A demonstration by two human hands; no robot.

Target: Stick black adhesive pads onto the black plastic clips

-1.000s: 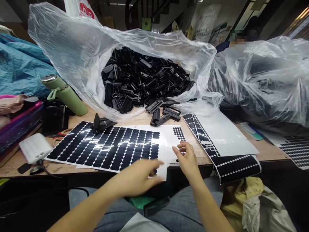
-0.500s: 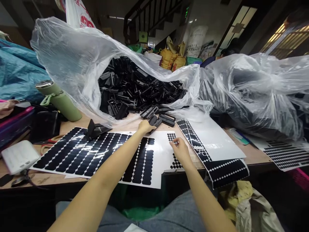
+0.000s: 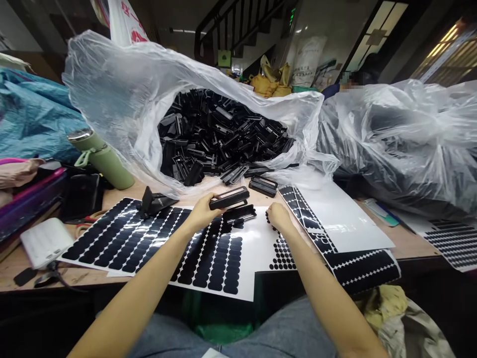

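Note:
My left hand (image 3: 203,215) is closed on the near end of a black plastic frame (image 3: 229,198) with a long slot, raised over the sticker sheet. A second black plastic piece (image 3: 240,214) is just below it; whether my hand holds this too, I cannot tell. My right hand (image 3: 279,217) has its fingers curled at the upper end of a sheet of small round black stickers (image 3: 283,253); its fingertips are partly hidden, and anything between them cannot be made out. Under my left forearm lies a large white sheet with rows of oblong black stickers (image 3: 149,238).
Behind, an open clear plastic bag (image 3: 122,94) spills black plastic parts (image 3: 223,134). Two loose parts (image 3: 263,185) lie before it. A black stand (image 3: 154,203), green bottle (image 3: 108,161) and white power bank (image 3: 46,242) are left. More sheets (image 3: 357,223) and another bag (image 3: 402,134) are right.
My left hand has drawn back toward me from the pile, bringing black plastic pieces over the sheet. My right hand stays by the round stickers, its fingers now turned down. The view has shifted slightly.

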